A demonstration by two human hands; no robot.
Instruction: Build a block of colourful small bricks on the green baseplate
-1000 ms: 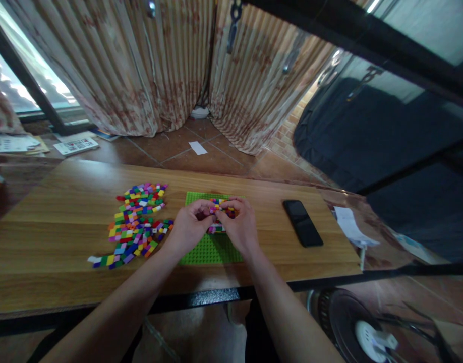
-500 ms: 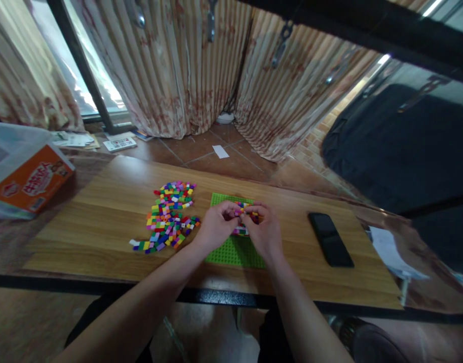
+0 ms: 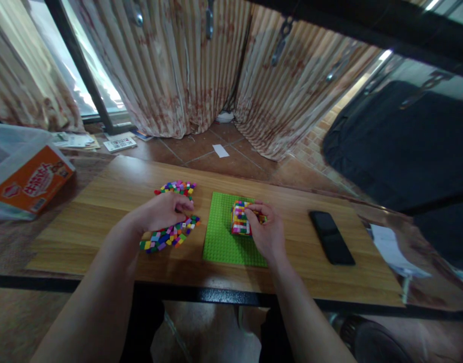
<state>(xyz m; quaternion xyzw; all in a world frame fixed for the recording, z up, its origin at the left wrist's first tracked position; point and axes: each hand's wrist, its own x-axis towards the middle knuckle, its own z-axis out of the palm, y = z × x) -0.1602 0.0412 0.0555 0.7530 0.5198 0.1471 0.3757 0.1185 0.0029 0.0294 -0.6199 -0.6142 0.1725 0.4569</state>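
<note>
A green studded baseplate (image 3: 218, 242) lies on the table, carrying a small block built of many-coloured toy bricks (image 3: 239, 224). My right hand (image 3: 268, 229) rests over the right part of that block, thumb and fingertips drawn together at its top. Whether a loose brick sits between those tips is hidden. To the left, my left hand (image 3: 164, 210) hovers over or touches a pile of loose toy bricks (image 3: 173, 236), palm down. Its thumb and fingers are apart, and part of the pile is covered by the hand.
A black phone (image 3: 331, 238) lies right of the baseplate on the wooden table (image 3: 83, 227). White paper (image 3: 394, 252) is beyond the table's right end. An orange-labelled plastic box (image 3: 31, 176) stands at the left. Striped curtains (image 3: 171, 75) hang behind.
My left hand has left the brick block and moved left to the loose pile. My right hand stays at the block, whose left side now shows.
</note>
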